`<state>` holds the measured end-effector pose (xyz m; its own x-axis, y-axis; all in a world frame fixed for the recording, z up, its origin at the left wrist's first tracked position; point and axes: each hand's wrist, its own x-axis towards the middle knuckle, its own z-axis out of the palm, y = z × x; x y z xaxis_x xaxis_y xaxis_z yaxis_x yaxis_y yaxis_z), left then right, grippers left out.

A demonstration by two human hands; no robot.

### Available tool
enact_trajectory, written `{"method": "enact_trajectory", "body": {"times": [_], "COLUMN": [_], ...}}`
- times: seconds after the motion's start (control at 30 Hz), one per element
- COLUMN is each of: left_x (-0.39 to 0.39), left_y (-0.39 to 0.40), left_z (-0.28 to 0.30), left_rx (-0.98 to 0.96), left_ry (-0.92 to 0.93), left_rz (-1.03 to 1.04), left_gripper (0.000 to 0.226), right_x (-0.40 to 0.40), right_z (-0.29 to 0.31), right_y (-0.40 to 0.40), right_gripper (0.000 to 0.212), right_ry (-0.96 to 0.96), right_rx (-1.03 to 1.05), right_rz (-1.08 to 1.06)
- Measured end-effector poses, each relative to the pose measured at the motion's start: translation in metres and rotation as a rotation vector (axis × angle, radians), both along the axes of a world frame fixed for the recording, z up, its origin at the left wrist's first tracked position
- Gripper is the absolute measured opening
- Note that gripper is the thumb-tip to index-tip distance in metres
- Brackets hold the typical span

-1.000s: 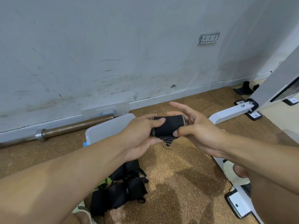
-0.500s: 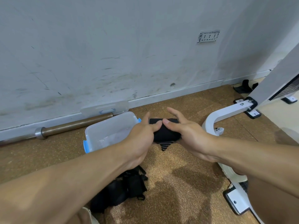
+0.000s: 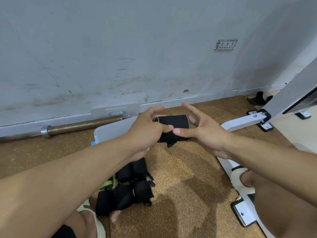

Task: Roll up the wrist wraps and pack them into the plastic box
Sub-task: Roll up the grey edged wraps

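Head view looks down two bare forearms that cross the lower picture and cover much of what lies beneath them. Nearest, at the bottom edge, a pale sandal (image 3: pixel 96 220) is partly cut off under the left forearm, and another pale shoe (image 3: pixel 240 182) shows only in part behind the right forearm. Between the forearms, a heap of black wrist wraps (image 3: pixel 130 188) lies on the cork-coloured floor (image 3: pixel 185 169), with a bit of green strap (image 3: pixel 109 182) poking out; how many wraps are in the heap is hard to make out. Above the heap, both hands hold a rolled black wrist wrap (image 3: pixel 173 128) in the air. The left hand (image 3: pixel 145 133) curls round the roll's left end, thumb pressed on its front. The right hand (image 3: pixel 204 133) pinches the right end with its thumb, upper fingers spread out beyond. A short tail hangs below the roll. Behind the left hand, the plastic box (image 3: pixel 111 133) is mostly hidden, only its pale left part and a blue clip showing; its inside cannot be seen. Further beyond the roll, the box lid (image 3: pixel 115 110) leans on the wall (image 3: pixel 120 48) above a barbell (image 3: pixel 80 126). A white frame (image 3: pixel 247 121) stands right of the roll.
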<state>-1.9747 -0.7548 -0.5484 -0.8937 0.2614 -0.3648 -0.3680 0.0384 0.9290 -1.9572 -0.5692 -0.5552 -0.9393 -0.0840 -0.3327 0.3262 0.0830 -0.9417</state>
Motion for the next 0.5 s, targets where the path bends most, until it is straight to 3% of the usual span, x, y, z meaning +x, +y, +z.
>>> {"method": "enact_trajectory", "body": {"times": [0.1, 0.27, 0.4, 0.5], "left_x": [0.002, -0.001, -0.008, -0.006], "left_y": [-0.005, -0.024, -0.047, -0.066], "left_z": [0.001, 0.011, 0.019, 0.022], "left_rx": [-0.021, -0.027, -0.072, -0.343], "left_ry": [-0.005, -0.008, -0.051, 0.078], "left_rz": [0.000, -0.033, -0.184, -0.332], "left_gripper": [0.067, 0.069, 0.070, 0.077], "right_x": [0.001, 0.000, 0.004, 0.004], "right_z": [0.001, 0.008, 0.030, 0.034], "right_y": [-0.007, -0.022, -0.037, -0.049], "right_gripper": [0.124, 0.112, 0.106, 0.106], "right_ry": [-0.004, 0.024, 0.225, 0.263], "right_rx": [-0.003, -0.017, 0.327, 0.503], "right_rz": [-0.048, -0.039, 0.074, 0.208]}}
